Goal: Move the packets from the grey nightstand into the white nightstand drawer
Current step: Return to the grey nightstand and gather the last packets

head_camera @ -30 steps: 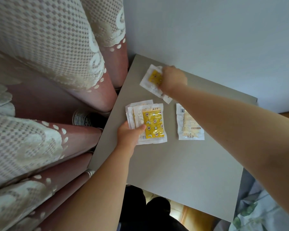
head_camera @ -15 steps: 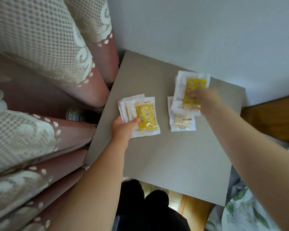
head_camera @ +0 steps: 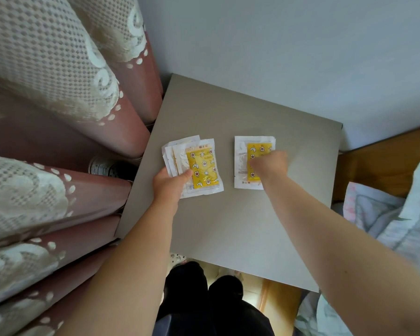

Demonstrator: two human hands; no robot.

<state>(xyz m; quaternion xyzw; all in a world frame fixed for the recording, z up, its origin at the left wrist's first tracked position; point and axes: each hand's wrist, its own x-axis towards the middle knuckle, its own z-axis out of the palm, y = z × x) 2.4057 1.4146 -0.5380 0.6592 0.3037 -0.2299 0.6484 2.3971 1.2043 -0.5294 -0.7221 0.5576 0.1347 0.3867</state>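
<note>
On the grey nightstand top (head_camera: 228,226) my left hand (head_camera: 169,184) grips a fanned stack of white packets (head_camera: 194,166) near the left edge, thumb on the top one with its yellow patterned pouch. To the right, my right hand (head_camera: 268,166) holds another yellow-pouch packet (head_camera: 247,156) lying over a second packet, whose lower edge shows beneath it. My fingers are curled on its right side. The white nightstand and its drawer are out of view.
Pink curtains with lace trim (head_camera: 58,117) hang against the nightstand's left side. A grey wall (head_camera: 277,57) stands behind. A wooden bed frame (head_camera: 386,161) and floral bedding (head_camera: 386,226) lie to the right. My dark-trousered legs (head_camera: 204,299) stand at the front edge.
My right hand carried the far packet from the back of the nightstand and lowered it onto the packet lying at the right. My left hand kept holding its stack.
</note>
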